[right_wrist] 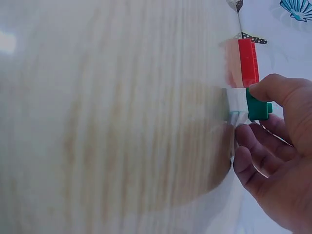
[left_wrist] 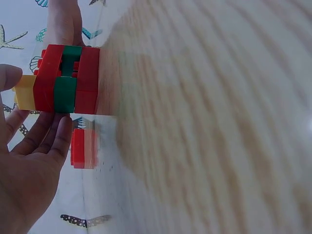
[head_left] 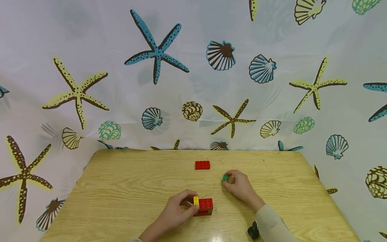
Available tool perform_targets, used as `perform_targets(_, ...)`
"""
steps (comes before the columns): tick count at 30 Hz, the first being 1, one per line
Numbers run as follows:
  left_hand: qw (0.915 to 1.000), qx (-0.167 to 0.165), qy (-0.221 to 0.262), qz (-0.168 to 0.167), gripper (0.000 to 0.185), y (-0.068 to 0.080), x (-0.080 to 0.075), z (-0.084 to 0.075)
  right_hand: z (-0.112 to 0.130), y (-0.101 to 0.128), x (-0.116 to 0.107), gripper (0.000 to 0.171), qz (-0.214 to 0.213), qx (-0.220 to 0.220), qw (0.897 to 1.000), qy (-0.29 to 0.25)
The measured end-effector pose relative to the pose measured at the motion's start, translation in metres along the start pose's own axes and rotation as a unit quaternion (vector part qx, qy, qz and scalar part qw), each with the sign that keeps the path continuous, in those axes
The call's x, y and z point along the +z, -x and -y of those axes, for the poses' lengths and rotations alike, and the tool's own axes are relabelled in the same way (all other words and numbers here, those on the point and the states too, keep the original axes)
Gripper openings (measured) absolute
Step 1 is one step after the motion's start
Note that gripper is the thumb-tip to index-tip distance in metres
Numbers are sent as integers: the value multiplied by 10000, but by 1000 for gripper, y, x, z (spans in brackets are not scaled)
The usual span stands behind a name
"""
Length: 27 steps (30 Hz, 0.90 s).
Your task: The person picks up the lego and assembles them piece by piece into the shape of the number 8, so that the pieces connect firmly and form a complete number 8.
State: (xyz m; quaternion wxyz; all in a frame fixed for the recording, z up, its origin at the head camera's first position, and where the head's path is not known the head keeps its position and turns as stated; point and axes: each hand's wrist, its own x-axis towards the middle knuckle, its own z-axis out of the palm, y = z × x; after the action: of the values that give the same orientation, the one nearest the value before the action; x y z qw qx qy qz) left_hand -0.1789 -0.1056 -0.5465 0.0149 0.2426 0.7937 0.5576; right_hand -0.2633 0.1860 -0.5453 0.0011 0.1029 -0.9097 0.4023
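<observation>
Near the front of the table stands a stack of toy bricks, with a red brick (head_left: 206,203) on top, green bricks (left_wrist: 65,95) in its middle layer and another red brick (left_wrist: 87,83) at the bottom. A narrow yellow brick (head_left: 196,200) sits on the stack's left end. My left hand (head_left: 175,210) pinches the yellow brick, its other fingers beside the stack. Farther back and to the right, my right hand (head_left: 240,186) pinches a small green brick (right_wrist: 257,105) between thumb and fingers, studs up. Whether that green brick touches the table I cannot tell.
A loose red brick (head_left: 202,165) lies farther back on the wooden table (head_left: 130,188), left of my right hand. Behind the table hangs a white cloth (head_left: 181,84) printed with starfish and shells. A black device (head_left: 253,231) is at my right wrist.
</observation>
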Motion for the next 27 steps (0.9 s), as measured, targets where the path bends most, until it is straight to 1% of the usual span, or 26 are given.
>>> perform_targets(5, 10000, -23, -44, 14, 34, 0, 0, 0, 7, 5, -2, 36, 221, -43, 9994, -275)
perform_targets(10, 10000, -42, -67, 47, 34, 0, -1, 0, 16, 10, -5, 36, 267, -96, 9989, -363)
perform_targets(18, 9998, -144, -87, 92, 35, 0, -1, 0, 28, 19, -8, 33, 262, -320, 9984, -382)
perform_targets(27, 9997, -162, -203, 29, 34, -1, 0, -1, 37, 27, -8, 34, 245, -592, 9974, -331)
